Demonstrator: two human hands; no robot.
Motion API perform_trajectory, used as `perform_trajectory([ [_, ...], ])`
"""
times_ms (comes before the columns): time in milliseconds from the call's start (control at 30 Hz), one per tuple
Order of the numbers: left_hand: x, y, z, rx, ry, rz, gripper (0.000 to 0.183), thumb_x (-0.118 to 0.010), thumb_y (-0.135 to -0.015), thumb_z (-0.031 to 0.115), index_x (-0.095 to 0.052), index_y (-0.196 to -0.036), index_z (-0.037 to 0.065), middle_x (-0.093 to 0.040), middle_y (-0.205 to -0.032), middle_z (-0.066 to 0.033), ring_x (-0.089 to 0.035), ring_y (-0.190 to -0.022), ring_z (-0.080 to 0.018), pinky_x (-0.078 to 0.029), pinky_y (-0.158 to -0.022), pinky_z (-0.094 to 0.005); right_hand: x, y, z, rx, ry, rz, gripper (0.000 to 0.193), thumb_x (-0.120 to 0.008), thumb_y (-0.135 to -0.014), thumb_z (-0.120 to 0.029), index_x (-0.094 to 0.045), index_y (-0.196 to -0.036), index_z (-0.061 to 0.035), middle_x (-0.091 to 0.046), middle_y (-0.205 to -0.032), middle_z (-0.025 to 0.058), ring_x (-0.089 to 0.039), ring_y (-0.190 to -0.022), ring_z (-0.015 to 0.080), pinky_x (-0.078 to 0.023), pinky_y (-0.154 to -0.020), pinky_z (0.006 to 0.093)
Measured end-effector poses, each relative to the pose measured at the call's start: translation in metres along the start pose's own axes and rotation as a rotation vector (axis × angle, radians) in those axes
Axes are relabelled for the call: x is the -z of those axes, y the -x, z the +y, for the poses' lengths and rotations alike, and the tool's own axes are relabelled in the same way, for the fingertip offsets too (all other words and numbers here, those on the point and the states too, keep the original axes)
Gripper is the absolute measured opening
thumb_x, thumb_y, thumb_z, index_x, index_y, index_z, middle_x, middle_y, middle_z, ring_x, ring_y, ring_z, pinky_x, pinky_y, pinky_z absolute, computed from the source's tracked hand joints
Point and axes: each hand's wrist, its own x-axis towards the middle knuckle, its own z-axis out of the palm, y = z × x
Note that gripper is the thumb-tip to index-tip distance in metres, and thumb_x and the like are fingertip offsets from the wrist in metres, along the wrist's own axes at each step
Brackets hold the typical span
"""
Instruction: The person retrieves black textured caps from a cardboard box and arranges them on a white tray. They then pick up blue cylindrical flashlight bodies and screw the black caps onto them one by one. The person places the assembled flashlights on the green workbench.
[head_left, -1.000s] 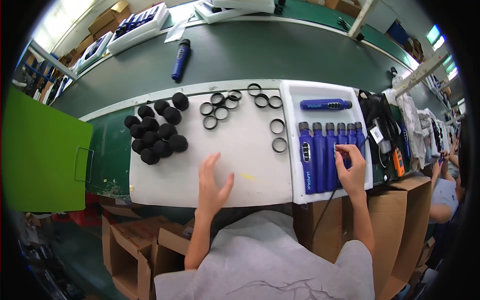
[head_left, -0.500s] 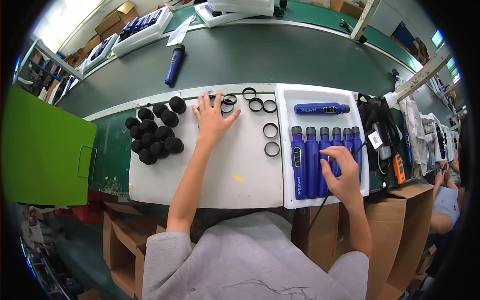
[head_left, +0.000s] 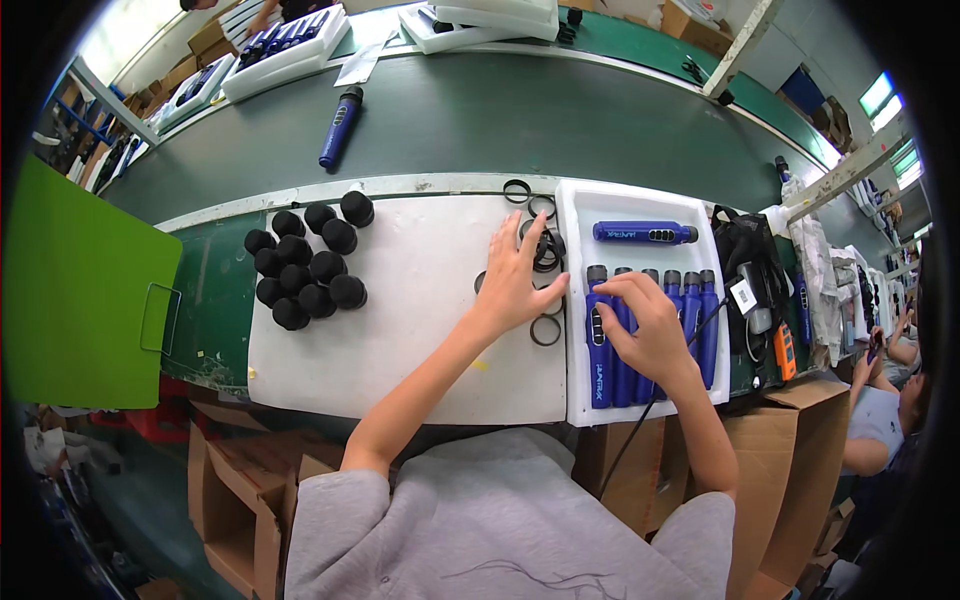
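Since the last frame: your left grip [head_left: 512, 282] moved right across the mat [head_left: 400, 350], and the rings [head_left: 547, 256] that sat mid-mat are now bunched at its right edge. Your right grip [head_left: 645, 328] shifted left along the row, now over the leftmost tubes [head_left: 598, 365].

Green tabletop [head_left: 212, 300] carries everything in front of you. Dark strip [head_left: 560, 120] runs behind it, one blue tube lying there at a slant. Lime panel [head_left: 90, 290] stands at your left. Cardboard boxes [head_left: 770, 470] sit below the tabletop edge, both sides. White mat covers the middle; white tray [head_left: 665, 206] is just beside it on the right. Black bag [head_left: 738, 245] is right of the tray.

Left grip: fingers spread, thumb well apart from them, above the ring bunch near the tray wall. Can't tell if it touches any. Right grip: curled, thumb and index tips apart, over the leftmost tube; contact unclear.

Tubes: six blue in a row, dark ends away from you, plus one crosswise above them. Black caps [head_left: 296, 262] clustered upper left on the mat. Rings: two beyond your fingertips, one nearer you below the thumb, another partly hidden left of the hand.
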Motion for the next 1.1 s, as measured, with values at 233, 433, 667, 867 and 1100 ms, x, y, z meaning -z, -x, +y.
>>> perform_trajectory([
  [233,0.005,-0.062,-0.065,-0.062,-0.143,0.108,0.054,-0.057,-0.097,0.038,-0.055,-0.139,0.003,-0.046,-0.148,-0.025,-0.031,-0.145,-0.0445,-0.021,-0.12,-0.0559,-0.008,-0.01,-0.006,0.005,-0.014,-0.049,0.019,-0.07,-0.083,-0.003,-0.067,-0.101,-0.0001,-0.066,-0.098,0.015,-0.065,-0.093,0.0338,-0.053,-0.082,0.0413],
  [433,-0.021,-0.045,-0.053,0.024,0.208,0.02,0.051,-0.048,-0.103,0.04,-0.06,-0.13,-0.001,-0.054,-0.142,-0.0237,-0.036,-0.142,-0.0464,-0.021,-0.119,-0.0563,-0.011,-0.001,-0.002,-0.047,-0.031,-0.082,0.019,-0.07,-0.082,-0.001,-0.067,-0.101,0.0003,-0.066,-0.1,0.017,-0.066,-0.093,0.0348,-0.053,-0.083,0.0405],
  [667,0.106,0.023,0.008,-0.147,0.042,0.162,0.052,-0.066,-0.093,0.022,-0.053,-0.139,0.003,-0.047,-0.148,-0.0208,-0.035,-0.145,-0.0385,-0.026,-0.119,-0.0502,-0.015,0.001,-0.016,-0.046,-0.091,-0.124,0.022,-0.071,-0.082,0.001,-0.067,-0.103,0.0008,-0.066,-0.099,0.0165,-0.065,-0.091,0.0339,-0.053,-0.081,0.0398],
  [867,0.278,0.067,-0.101,0.177,-0.254,0.743,0.04,-0.05,-0.098,0.02,-0.055,-0.132,-0.001,-0.057,-0.133,-0.0158,-0.052,-0.122,-0.0286,-0.037,-0.109,-0.0401,-0.063,-0.066,-0.06,0.235,-0.16,-0.145,0.059,-0.076,-0.081,-0.014,-0.052,-0.135,-0.0038,-0.049,-0.135,0.024,-0.05,-0.125,0.0409,-0.044,-0.103,0.0455],
  [1100,0.288,0.101,-0.196,0.437,0.474,0.653,0.06,-0.033,-0.104,0.04,-0.044,-0.144,-0.003,-0.044,-0.149,-0.0184,-0.037,-0.14,-0.028,-0.023,-0.119,-0.0388,-0.239,-0.179,-0.087,0.001,-0.498,0.024,0.073,-0.064,-0.093,-0.045,-0.042,-0.143,0.0039,-0.04,-0.146,0.0266,-0.04,-0.137,0.042,-0.033,-0.114,0.0465],
])
